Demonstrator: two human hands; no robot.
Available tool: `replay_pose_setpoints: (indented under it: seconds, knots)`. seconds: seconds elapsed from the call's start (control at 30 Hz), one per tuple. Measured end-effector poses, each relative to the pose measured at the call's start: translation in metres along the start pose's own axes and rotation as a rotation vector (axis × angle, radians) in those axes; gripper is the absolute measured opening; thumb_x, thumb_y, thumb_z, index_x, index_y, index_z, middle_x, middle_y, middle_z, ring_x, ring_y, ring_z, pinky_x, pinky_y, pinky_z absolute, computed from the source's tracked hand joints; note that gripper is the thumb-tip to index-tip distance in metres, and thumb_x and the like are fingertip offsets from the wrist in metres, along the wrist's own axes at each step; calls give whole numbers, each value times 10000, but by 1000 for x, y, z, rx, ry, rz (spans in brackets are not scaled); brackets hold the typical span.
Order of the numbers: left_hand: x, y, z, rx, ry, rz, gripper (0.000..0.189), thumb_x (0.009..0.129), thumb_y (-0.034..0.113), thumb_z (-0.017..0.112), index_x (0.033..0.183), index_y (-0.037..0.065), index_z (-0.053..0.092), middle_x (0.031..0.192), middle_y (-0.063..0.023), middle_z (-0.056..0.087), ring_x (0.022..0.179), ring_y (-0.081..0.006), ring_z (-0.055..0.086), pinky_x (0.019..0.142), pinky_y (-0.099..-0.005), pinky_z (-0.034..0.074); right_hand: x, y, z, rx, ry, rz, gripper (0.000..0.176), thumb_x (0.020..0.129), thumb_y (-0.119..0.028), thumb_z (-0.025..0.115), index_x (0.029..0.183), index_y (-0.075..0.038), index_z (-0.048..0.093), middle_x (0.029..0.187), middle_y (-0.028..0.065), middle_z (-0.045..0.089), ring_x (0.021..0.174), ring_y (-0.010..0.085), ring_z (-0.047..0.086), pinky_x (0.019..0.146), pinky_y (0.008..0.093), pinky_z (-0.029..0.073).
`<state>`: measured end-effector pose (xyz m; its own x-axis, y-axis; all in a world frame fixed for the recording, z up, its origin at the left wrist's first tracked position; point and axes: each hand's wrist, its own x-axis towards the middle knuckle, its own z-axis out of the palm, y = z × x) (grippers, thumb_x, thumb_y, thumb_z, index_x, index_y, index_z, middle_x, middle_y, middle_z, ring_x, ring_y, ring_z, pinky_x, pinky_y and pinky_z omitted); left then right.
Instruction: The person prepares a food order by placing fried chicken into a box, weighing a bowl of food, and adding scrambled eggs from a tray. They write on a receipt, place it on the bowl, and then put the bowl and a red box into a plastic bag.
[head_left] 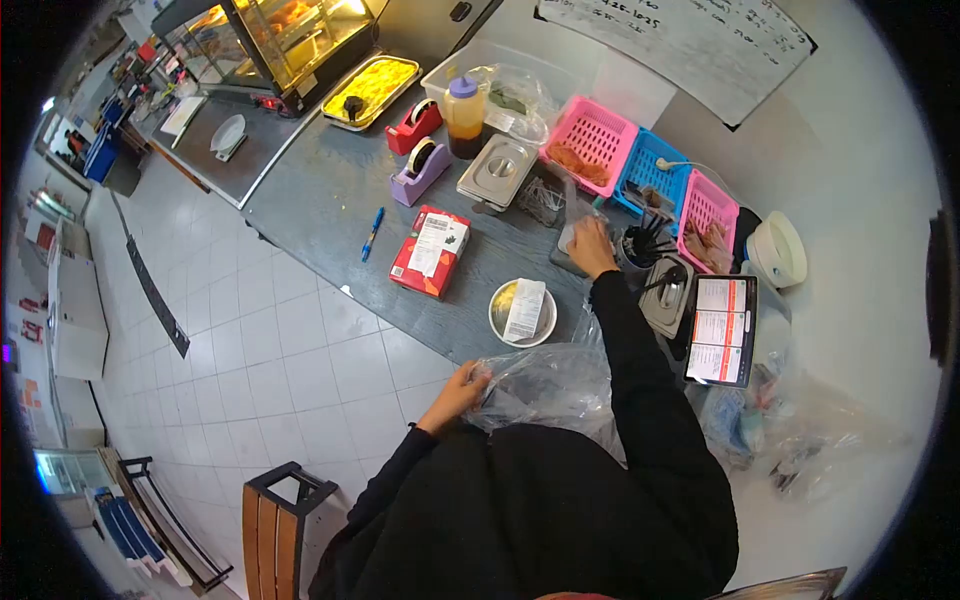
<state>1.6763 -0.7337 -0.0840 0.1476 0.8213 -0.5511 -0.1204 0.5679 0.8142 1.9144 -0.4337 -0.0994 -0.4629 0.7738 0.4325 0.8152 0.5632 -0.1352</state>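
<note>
My left hand [462,396] is closed on the edge of a clear plastic bag [545,385], which spreads across the table's front edge against my body. My right hand [591,246] reaches forward to the back of the table, fingers curled down beside some clear plastic [573,205] and a dark box [566,256]. What its fingers hold is hidden. Between my hands stands a round white bowl [496,330] with something yellow inside and a printed paper slip [525,311] lying over it. A red box [431,251] with a white label lies farther left.
Behind are a steel lidded container [497,171], a sauce bottle [464,118], tape dispensers [421,174], pink baskets [592,140] and a blue basket [652,172]. Black cutlery [650,240] and a tablet [721,330] stand right. A pen [373,234] and yellow food tray [371,90] lie left.
</note>
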Motion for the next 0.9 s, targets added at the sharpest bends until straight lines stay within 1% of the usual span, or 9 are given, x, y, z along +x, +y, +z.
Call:
replay_pose_setpoints:
  seconds: [0.13, 0.27, 0.37, 0.4, 0.5, 0.63, 0.73, 0.83, 0.9]
  knots:
    - [0, -8, -5, -30, -8, -11, 258, 921, 273, 551, 1061, 60, 508, 657, 28, 451, 522, -75, 436, 453, -236, 361, 11, 16, 9, 255, -575, 460, 282, 766, -153, 546, 1009, -10, 533, 1157, 266, 524, 1031, 408, 543, 838, 499, 433]
    - [1, -9, 2, 3, 16, 6, 346, 879, 293, 616, 1061, 19, 510, 684, -10, 519, 501, -85, 477, 428, -247, 386, 3, 43, 60, 54, -614, 268, 289, 786, -166, 536, 1029, -9, 558, 1142, 215, 548, 984, 396, 564, 828, 488, 452]
    - [-4, 7, 7, 138, 61, 8, 425, 844, 321, 660, 1081, 9, 495, 702, -17, 536, 521, -93, 497, 440, -250, 393, 29, -7, 5, -232, -521, 155, 260, 823, -211, 541, 978, -16, 617, 1134, 191, 556, 991, 409, 549, 806, 500, 455]
    - [-4, 10, 7, 156, 70, 2, 460, 832, 332, 673, 1098, 6, 487, 714, -21, 541, 534, -96, 505, 447, -251, 398, 33, -25, -17, -62, -295, 114, 320, 809, -291, 593, 923, 5, 636, 1037, 195, 582, 911, 403, 561, 781, 477, 457]
    - [8, 8, 9, 154, 101, 1, 579, 816, 349, 690, 1198, 1, 427, 845, -70, 575, 599, -106, 530, 469, -254, 405, 15, -64, -54, 398, -528, 156, 440, 776, -385, 645, 939, 23, 625, 1005, 223, 596, 922, 403, 565, 787, 448, 459]
    - [48, -8, 16, -89, 142, 81, 760, 820, 343, 684, 1387, 62, 264, 945, -98, 581, 536, -104, 480, 440, -238, 366, -59, -66, -8, 287, -964, 296, 561, 824, -464, 609, 1084, 33, 584, 1084, 222, 604, 1008, 336, 581, 845, 368, 454]
    - [66, -1, 19, -137, -9, 138, 868, 816, 300, 695, 1450, 114, 133, 1143, -152, 525, 599, -94, 480, 443, -226, 347, -99, -72, 17, 1135, -649, 448, 588, 893, -462, 541, 1228, 19, 489, 1152, 160, 580, 1053, 212, 558, 896, 322, 436]
    - [60, 19, 22, -73, -95, 122, 942, 772, 278, 741, 1451, 113, 109, 1208, -160, 502, 710, -131, 529, 523, -251, 409, -113, -78, 19, 1542, -428, 665, 571, 932, -455, 475, 1280, -3, 439, 1208, 100, 543, 1102, 154, 514, 901, 314, 433]
    - [54, 42, 22, 37, -118, 117, 910, 763, 270, 747, 1435, 99, 156, 1234, -145, 505, 877, -186, 602, 632, -312, 486, -112, -78, 16, 1535, -353, 840, 585, 927, -470, 471, 1298, -20, 423, 1232, 86, 526, 1116, 158, 507, 916, 300, 420]
